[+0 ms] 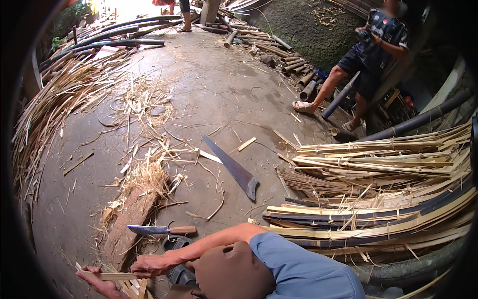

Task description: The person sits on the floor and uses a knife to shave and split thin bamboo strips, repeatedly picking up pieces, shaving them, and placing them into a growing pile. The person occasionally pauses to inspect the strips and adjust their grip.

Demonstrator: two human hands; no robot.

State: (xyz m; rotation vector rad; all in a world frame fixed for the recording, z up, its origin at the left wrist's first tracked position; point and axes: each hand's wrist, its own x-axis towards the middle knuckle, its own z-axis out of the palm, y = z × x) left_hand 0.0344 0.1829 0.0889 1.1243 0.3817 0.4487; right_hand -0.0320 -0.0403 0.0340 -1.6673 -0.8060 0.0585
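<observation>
At the lower left my right hand [149,265], its blue-sleeved arm reaching across from the right, is closed on a pale bamboo strip [115,276]. My left hand [102,285] holds the strip's other end, fingers curled about it. More split bamboo pieces [133,288] lie just below the strip. A broad-bladed knife [149,229] with a wooden handle rests beyond my right hand, beside a rough brown wooden block [130,224]. Near my right forearm show dark sandals [178,243] and my brown-clothed knee [234,269].
A handsaw [230,167] lies on the concrete floor. Shavings [149,174] are heaped past the block. Split bamboo bundles [368,219] lie right, loose strips [55,109] left. Dark bamboo poles [109,45] lie far left. A person [373,55] stands far right holding a dark object.
</observation>
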